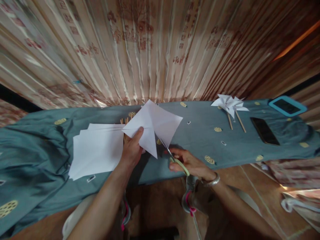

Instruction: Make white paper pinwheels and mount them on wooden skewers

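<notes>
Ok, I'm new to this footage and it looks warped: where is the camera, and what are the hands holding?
No machine here: the single picture comes from a camera on a person's head, looking down at their own hands. The left hand holds a folded white paper; the right hand holds scissors, blades at the paper's lower edge. On the grey-blue cloth lie a stack of white sheets, paper pinwheels on sticks and a black phone.
</notes>
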The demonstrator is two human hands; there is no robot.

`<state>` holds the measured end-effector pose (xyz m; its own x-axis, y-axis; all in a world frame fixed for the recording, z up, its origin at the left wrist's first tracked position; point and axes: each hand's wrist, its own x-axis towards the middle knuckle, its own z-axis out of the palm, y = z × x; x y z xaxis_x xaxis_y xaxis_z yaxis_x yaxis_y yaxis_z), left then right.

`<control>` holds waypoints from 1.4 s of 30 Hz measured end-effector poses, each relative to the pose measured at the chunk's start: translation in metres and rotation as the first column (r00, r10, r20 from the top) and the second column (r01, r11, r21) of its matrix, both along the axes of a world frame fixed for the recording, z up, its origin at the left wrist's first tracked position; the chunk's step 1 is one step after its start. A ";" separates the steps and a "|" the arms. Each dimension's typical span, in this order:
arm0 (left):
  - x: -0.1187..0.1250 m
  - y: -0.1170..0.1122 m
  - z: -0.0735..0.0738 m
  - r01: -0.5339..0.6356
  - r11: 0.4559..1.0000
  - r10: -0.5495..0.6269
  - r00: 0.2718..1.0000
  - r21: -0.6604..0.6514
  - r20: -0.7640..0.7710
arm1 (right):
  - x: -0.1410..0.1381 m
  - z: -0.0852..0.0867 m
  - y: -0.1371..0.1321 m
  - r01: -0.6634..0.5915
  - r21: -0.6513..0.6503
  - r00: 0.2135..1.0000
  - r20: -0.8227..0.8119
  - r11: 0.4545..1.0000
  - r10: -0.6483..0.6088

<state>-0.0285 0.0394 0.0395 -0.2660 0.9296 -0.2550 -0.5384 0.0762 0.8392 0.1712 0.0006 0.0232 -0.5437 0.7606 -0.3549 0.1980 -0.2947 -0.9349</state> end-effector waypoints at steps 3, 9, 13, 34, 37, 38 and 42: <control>-0.008 0.004 0.005 -0.039 0.999 0.038 0.998 0.016 0.059 | 0.016 0.003 0.002 -0.063 -0.009 0.998 0.011 0.998 0.063; -0.016 0.007 0.007 -0.064 0.998 0.064 0.998 0.007 0.010 | 0.059 0.012 0.018 -0.010 0.004 0.994 0.105 1.000 0.010; -0.010 0.003 0.004 0.036 0.999 -0.037 0.999 -0.033 -0.032 | 0.066 0.013 0.024 0.371 0.199 0.928 -0.032 0.907 -0.372; 0.018 -0.017 -0.007 0.440 0.895 -0.447 0.880 0.076 0.163 | -0.003 -0.006 0.045 0.740 0.062 0.667 -0.197 0.670 -0.719; 0.025 -0.020 -0.012 0.468 0.882 -0.469 0.883 0.057 0.007 | -0.013 -0.007 0.046 0.729 0.090 0.680 -0.206 0.678 -0.704; 0.027 -0.020 -0.014 0.459 0.887 -0.458 0.888 0.039 -0.028 | -0.017 -0.007 0.046 0.716 0.093 0.693 -0.211 0.692 -0.689; 0.027 -0.017 -0.018 0.261 0.963 -0.267 0.958 -0.072 -0.105 | -0.030 -0.007 0.045 0.656 0.067 0.745 -0.222 0.752 -0.629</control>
